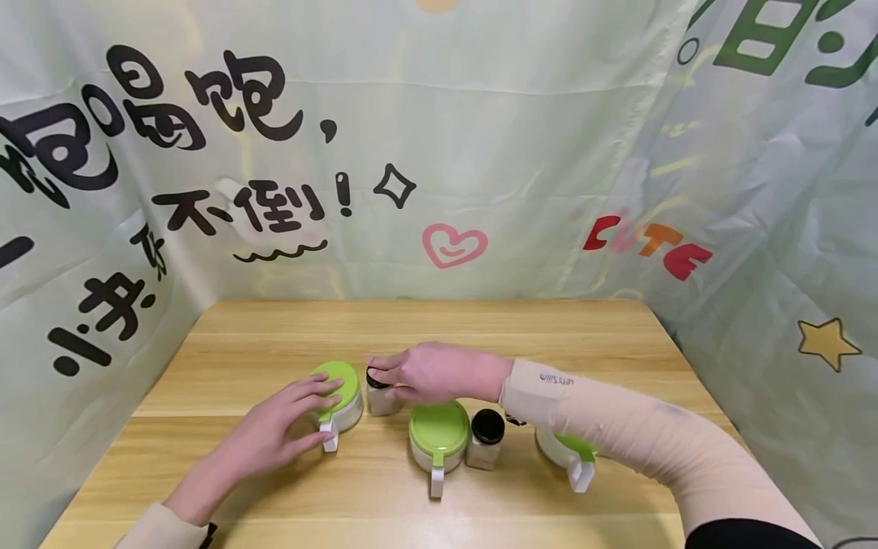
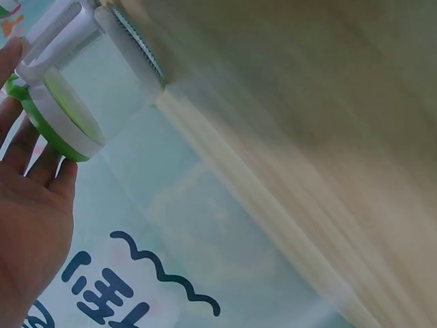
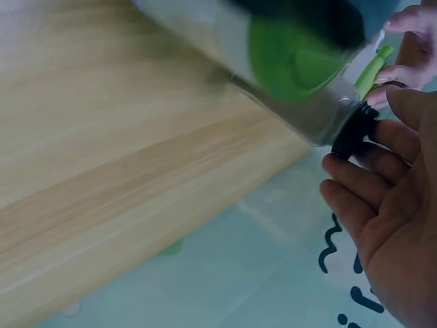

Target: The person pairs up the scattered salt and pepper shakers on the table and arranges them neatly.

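Note:
At the left of the head view, my left hand (image 1: pixel 274 427) holds a green-lidded seasoning jar (image 1: pixel 348 412), fingers over the lid and thumb by the white handle. The left wrist view shows the fingertips along the rim of this jar's lid (image 2: pixel 51 133), thumb near the handle. My right hand (image 1: pixel 432 372) reaches across and grips the black cap of a small clear spice bottle (image 1: pixel 381 402) just right of that jar. In the right wrist view, its fingers lie against the bottle's black cap (image 3: pixel 354 130). Both containers stand upright on the table.
A second green-lidded jar (image 1: pixel 439 431) stands mid-table below the right forearm, beside another black-capped bottle (image 1: pixel 485 441). Farther right, a third green-lidded jar (image 1: pixel 557 450) is partly hidden by the right sleeve. Printed cloth (image 1: pixel 521 168) hangs around the wooden table (image 1: pixel 274 335).

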{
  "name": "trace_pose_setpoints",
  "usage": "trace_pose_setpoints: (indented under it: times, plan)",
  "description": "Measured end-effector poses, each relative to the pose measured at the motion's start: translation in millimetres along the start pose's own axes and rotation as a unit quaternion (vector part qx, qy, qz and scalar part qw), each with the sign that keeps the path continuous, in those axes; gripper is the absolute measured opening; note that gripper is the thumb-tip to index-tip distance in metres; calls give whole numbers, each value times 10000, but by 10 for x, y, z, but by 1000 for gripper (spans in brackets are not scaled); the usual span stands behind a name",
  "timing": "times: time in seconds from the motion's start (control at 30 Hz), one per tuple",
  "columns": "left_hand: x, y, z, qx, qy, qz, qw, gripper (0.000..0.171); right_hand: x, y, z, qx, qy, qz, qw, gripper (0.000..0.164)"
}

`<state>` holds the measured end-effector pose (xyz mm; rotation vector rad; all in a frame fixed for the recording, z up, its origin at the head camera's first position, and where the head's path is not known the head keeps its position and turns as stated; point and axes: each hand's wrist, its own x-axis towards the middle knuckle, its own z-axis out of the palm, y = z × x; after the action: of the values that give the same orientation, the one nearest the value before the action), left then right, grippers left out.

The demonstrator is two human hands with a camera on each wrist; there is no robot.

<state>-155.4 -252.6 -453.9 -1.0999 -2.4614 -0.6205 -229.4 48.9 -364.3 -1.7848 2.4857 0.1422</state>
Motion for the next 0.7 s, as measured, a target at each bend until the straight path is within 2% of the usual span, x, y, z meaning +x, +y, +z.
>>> trace_pose_setpoints:
  times: [0.37, 0.53, 0.7]
  plan:
    - [-129, 121, -85, -182, -1, -103, 9998, 53, -43, -329, -16, -80, -432, 439, 9981, 61]
    - [-166, 138, -135, -334, 15, -31, 9994, 57, -74, -483, 9, -231, -329, 528, 9978, 64]
    - [-215, 157, -189, -328, -77, -161, 9993, 57, -106, -625, 62, -191, -110, 624, 9978, 65]
